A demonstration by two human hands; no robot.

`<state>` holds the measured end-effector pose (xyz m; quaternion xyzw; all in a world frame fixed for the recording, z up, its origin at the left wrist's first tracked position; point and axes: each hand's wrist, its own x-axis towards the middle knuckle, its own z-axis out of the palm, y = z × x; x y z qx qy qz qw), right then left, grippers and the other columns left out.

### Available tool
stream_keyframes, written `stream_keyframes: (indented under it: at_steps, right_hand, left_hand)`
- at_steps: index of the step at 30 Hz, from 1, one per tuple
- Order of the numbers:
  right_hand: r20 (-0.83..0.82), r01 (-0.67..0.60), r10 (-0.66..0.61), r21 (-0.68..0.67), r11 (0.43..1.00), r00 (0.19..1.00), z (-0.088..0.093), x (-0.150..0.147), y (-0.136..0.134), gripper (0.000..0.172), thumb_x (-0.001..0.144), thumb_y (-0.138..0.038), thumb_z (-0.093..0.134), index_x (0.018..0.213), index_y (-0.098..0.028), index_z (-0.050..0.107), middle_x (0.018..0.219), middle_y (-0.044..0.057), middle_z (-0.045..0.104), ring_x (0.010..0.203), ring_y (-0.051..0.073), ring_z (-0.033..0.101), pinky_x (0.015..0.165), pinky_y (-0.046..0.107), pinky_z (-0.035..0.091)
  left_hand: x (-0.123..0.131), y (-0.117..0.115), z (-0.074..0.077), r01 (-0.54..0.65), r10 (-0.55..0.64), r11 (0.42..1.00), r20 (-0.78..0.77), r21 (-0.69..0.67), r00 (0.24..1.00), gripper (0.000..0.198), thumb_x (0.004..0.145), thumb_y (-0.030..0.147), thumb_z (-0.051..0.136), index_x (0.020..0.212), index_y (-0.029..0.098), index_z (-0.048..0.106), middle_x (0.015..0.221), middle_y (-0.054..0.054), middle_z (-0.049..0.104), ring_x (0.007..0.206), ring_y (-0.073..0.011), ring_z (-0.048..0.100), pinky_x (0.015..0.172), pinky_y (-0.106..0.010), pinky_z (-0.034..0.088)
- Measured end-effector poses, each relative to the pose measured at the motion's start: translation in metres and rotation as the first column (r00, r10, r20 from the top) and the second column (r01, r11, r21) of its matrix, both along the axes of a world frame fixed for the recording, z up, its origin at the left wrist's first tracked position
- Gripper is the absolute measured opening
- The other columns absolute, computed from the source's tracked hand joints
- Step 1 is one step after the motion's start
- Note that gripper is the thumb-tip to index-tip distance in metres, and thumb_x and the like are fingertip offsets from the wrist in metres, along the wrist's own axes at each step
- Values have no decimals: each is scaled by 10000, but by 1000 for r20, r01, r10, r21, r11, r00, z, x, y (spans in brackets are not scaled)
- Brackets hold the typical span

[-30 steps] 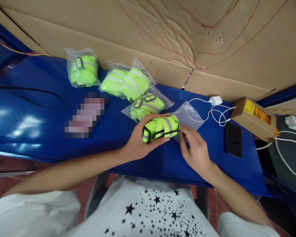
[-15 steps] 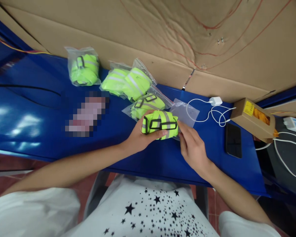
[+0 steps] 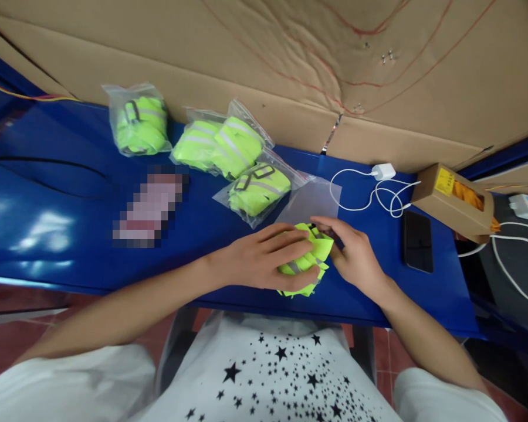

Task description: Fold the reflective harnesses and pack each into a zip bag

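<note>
A neon-yellow strap bundle (image 3: 320, 251) with grey reflective stripes is near the front edge of the blue table. My left hand (image 3: 273, 256) is wrapped over its left side and top. At its right side is my right hand (image 3: 352, 249), thumb and index finger closed on the upper right edge; its other fingertips are partly hidden. Just behind lies an empty clear bag (image 3: 312, 200). Beyond that, a bagged yellow bundle (image 3: 260, 189) with black buckles shows through its plastic.
More bagged bundles (image 3: 220, 143) lie along the cardboard wall (image 3: 193, 76), one bag (image 3: 141, 126) further left. A blurred pink item (image 3: 152, 205) is at left. A white charger (image 3: 383, 171), black phone (image 3: 418, 241) and cardboard box (image 3: 449, 202) are at right.
The held bundle has come down toward the front edge and been turned, so its black buckles no longer face up. My left hand now covers its top. More of the empty bag shows.
</note>
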<state>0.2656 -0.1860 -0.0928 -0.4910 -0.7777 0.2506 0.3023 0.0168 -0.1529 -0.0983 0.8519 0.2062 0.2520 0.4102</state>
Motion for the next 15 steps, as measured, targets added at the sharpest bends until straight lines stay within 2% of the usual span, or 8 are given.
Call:
stream_keyframes:
  at_steps: [3, 6, 11, 15]
  right_hand:
    - [-192, -15, -20, -184, 983, 981, -6, -1, 3, 344, 953, -129, 538, 1252, -241, 664, 1120, 39, 765, 1029, 169, 749, 887, 313, 612]
    - [-307, 1, -91, -283, 959, 947, -14, -3, 7, 164, 996, -271, 583, 1120, -218, 676, 994, 41, 757, 931, 163, 742, 817, 301, 600]
    - [-392, -21, -118, -332, 943, 913, -16, -3, 9, 133, 1000, -313, 591, 1045, -203, 652, 950, 34, 729, 864, 139, 706, 766, 276, 564]
    - [-424, 2, -167, -362, 932, 890, -14, 3, 14, 190, 955, -355, 686, 1050, -202, 624, 906, 17, 710, 826, 134, 689, 742, 263, 545]
  left_hand:
    - [2, -2, -7, 38, -35, 998, 48, -44, 998, 425, 803, 154, 852, 1140, 404, 781, 1241, -31, 751, 1341, -293, 650, 1288, -576, 360]
    - [4, -6, -13, 79, -76, 996, 68, -48, 995, 456, 777, 135, 865, 1129, 411, 780, 1231, -28, 746, 1338, -296, 653, 1285, -566, 370]
    - [6, -9, -16, 143, -144, 987, 12, 66, 989, 442, 797, 154, 844, 1147, 413, 761, 1235, -40, 730, 1421, -322, 578, 1289, -592, 362]
    - [4, 0, -13, 123, -112, 978, -75, 166, 991, 392, 883, 137, 738, 1186, 385, 744, 1281, -60, 711, 1462, -329, 530, 1277, -594, 383]
